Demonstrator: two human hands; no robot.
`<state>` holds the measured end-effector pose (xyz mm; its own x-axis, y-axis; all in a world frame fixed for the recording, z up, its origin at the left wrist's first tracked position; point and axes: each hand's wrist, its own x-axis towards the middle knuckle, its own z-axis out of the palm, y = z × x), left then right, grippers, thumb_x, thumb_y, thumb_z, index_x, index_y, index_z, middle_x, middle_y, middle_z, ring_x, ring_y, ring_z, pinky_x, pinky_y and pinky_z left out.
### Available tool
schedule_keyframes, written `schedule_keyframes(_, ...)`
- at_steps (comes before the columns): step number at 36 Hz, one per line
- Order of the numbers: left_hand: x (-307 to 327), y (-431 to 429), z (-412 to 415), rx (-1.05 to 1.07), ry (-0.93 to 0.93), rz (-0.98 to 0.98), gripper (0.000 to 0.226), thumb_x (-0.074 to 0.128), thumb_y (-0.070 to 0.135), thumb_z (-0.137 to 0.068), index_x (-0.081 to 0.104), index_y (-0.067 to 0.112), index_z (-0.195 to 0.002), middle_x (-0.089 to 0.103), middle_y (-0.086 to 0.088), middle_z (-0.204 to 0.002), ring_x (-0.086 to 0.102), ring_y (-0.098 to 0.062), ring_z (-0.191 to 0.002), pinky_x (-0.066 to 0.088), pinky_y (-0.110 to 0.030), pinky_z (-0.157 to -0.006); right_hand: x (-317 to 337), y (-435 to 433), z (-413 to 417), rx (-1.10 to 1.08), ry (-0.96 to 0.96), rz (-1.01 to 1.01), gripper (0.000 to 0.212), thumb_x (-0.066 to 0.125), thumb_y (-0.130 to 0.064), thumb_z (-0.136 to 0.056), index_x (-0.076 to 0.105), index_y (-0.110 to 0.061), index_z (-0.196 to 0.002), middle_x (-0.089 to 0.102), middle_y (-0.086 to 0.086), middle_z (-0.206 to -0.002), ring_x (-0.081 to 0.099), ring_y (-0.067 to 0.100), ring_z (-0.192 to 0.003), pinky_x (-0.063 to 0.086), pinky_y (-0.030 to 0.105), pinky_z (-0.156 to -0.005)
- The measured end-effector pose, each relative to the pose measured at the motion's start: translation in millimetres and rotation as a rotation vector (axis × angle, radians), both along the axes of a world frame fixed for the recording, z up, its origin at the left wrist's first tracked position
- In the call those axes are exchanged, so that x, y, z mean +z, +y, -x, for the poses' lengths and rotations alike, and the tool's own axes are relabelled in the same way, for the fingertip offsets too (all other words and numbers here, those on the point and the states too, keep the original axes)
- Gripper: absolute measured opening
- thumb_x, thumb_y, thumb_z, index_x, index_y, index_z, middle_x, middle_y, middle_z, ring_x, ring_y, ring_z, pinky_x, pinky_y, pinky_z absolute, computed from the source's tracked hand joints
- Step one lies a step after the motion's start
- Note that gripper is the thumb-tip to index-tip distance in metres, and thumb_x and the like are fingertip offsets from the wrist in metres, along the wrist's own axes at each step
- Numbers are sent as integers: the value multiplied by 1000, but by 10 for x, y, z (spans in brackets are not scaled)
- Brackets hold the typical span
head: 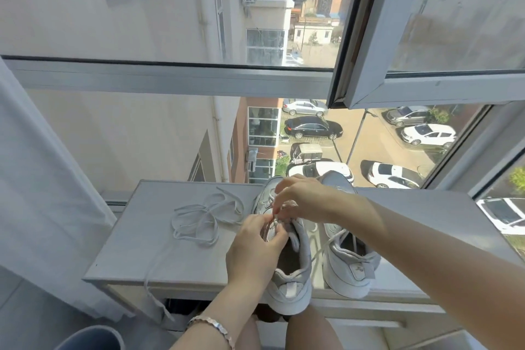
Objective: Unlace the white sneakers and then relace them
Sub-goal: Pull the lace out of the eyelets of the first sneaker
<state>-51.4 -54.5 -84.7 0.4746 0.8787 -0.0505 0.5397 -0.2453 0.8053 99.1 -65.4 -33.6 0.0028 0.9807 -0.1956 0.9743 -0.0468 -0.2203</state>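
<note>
Daylight comes through a tall window (170,77) that looks down on parked cars (312,128), and below it a white table (136,250) carries the work. One white sneaker (292,278) stands on the table with its heel at the near edge and its toe toward the glass. The second sneaker (349,267) stands just to the right of it, parallel, with its own lace loosely threaded.

To the left of the first sneaker a white lace (199,219) lies in loose loops on the tabletop. One strand runs to the sneaker's eyelets and another trails off the near edge.

The left hand (255,247) rests over the sneaker's left side, fingers curled, thumb and forefinger pinching the lace at the eyelet row. A silver bracelet (213,324) circles its wrist. The right hand (304,199) reaches across from above the sneaker's toe, fingertips bunched and nipping the same bit of lace, touching the left hand's fingertips. Which eyelet they work at is too small to tell.

Left of the sneaker, beyond the table, hangs a white curtain (42,179).
</note>
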Motion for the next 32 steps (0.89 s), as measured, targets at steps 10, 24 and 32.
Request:
schedule_keyframes(10, -1, -10, -15, 6, -6, -2, 28, 53, 40, -90, 58, 30, -116, 48, 22, -103, 48, -2, -94, 43, -26, -81, -83, -87, -3, -303, 99, -277, 23, 41, -20, -99, 58, -8, -109, 67, 1, -96, 63, 13, -79, 37, 15, -60)
schedule_keyframes(24, 33, 77, -35, -180, 39, -192, 35, 47, 31, -94, 48, 36, -129, 49, 15, -124, 51, -8, -110, 43, -26, -85, 29, -578, 272, -401, 97, -375, 29, 54, -39, -91, 69, -15, -96, 62, -8, -80, 54, 6, -73, 44, 18, -66)
schedule_keyframes(32, 175, 372, -176, -382, 65, -255, 12, 61, 18, -87, 70, 18, -94, 63, 5, -97, 54, -10, -98, 44, -29, -85, -136, -600, 387, -553, 234, -351, 33, 62, -35, -83, 72, -4, -79, 69, 9, -71, 64, 19, -68, 53, 40, -69)
